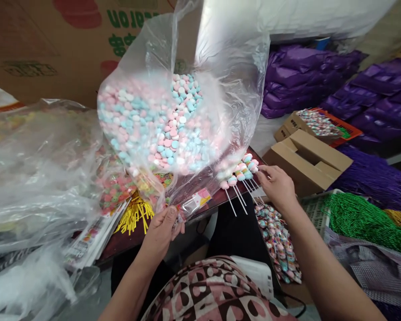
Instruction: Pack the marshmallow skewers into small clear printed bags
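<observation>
My left hand is closed on a small clear plastic candy bag that has a pink and yellow label. At the table's right edge lie several marshmallow skewers, pastel pieces on white sticks pointing towards me. My right hand has its thumb and fingers pinched at the rightmost skewer; its fingertips are partly hidden. Behind both hands stands a large clear bag of pink, blue and white marshmallows. Coloured gummies lie in bags left of it, beside yellow twist ties.
Below the right forearm, a box holds wrapped candy skewers. An open cardboard box stands to the right, near a basket with green ties and purple packages. Clear plastic bags fill the left side.
</observation>
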A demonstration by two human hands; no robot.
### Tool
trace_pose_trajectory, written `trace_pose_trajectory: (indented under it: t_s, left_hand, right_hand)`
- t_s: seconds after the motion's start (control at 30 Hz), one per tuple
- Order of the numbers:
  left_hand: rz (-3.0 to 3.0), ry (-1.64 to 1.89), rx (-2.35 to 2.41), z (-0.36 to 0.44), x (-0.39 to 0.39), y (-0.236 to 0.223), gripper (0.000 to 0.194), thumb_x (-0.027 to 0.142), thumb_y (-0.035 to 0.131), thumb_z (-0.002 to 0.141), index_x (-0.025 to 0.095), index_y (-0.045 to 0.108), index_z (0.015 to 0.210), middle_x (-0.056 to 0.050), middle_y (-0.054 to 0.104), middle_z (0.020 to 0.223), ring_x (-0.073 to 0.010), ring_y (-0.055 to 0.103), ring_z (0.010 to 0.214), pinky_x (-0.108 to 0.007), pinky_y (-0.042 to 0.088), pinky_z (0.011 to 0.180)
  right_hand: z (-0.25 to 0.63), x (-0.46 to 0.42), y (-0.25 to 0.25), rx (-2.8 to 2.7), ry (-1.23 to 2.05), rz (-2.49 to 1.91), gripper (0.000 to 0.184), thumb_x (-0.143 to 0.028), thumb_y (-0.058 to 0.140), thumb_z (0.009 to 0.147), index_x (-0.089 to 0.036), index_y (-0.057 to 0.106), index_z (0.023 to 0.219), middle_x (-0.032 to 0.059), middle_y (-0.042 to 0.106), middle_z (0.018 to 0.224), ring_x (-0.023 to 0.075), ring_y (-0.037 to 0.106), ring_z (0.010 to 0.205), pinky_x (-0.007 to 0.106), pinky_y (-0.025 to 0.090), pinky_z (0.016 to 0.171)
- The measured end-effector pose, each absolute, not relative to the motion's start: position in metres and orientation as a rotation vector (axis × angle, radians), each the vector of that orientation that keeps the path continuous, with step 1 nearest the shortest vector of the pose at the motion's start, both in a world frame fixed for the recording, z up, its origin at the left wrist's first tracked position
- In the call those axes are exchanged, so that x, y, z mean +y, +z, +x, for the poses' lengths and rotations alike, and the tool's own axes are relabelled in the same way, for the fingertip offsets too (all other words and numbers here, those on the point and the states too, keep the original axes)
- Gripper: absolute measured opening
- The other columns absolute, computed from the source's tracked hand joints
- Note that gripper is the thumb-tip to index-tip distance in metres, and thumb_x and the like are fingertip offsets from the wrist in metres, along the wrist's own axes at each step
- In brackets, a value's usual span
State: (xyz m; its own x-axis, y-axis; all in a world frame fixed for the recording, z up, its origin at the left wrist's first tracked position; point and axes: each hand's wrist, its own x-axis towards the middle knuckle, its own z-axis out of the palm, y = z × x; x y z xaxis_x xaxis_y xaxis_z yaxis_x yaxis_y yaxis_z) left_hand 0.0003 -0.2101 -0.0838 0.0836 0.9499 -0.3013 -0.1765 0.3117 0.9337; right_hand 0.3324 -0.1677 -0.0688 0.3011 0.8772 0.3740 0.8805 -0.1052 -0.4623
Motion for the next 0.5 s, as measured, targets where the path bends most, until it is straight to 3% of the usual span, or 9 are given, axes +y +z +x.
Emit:
trace_pose_trajectory:
  t_s: [0.2, 0.37, 0.5]
  left_hand:
    - [0.761, 1.107, 1.088, 0.007, -0.208, -0.081, 0.055, 0.066, 0.073, 0.071, 0.017, 0.052, 0.057, 0.009, 0.033, 0.036, -0.0049, 0.031, 0.034, -0.025, 0.041, 0.049]
    - [0.722, 1.148, 1.013, 0.006, -0.204, -0.081, 0.054, 0.066, 0.074, 0.070, 0.016, 0.056, 0.060, 0.010, 0.031, 0.034, -0.0036, 0.027, 0.032, -0.025, 0.041, 0.046]
    - [0.703, 1.187, 0.953, 0.002, -0.203, -0.084, 0.051, 0.065, 0.071, 0.074, 0.017, 0.055, 0.066, 0.011, 0.035, 0.040, -0.0024, 0.025, 0.033, -0.024, 0.040, 0.047]
  right_hand:
    - [0.351, -0.156, -0.103, -1.582, -0.092, -2.091, 0.023, -0.028, 0.055, 0.086, -0.020, 0.076, 0.083, 0.0107, 0.070, 0.082, 0.0241, 0.060, 0.080, 0.033, 0.042, 0.070]
    - [0.356, -0.157, -0.107, -1.396, -0.103, -2.013, 0.031, -0.033, 0.050, 0.091, -0.018, 0.077, 0.096, 0.0100, 0.073, 0.086, 0.0226, 0.064, 0.082, 0.034, 0.047, 0.075]
    - [0.361, -0.176, -0.101, -1.039, 0.141, -1.740, 0.028, -0.041, 0.064, 0.084, -0.020, 0.078, 0.095, 0.0056, 0.075, 0.087, 0.0199, 0.066, 0.078, 0.034, 0.052, 0.076]
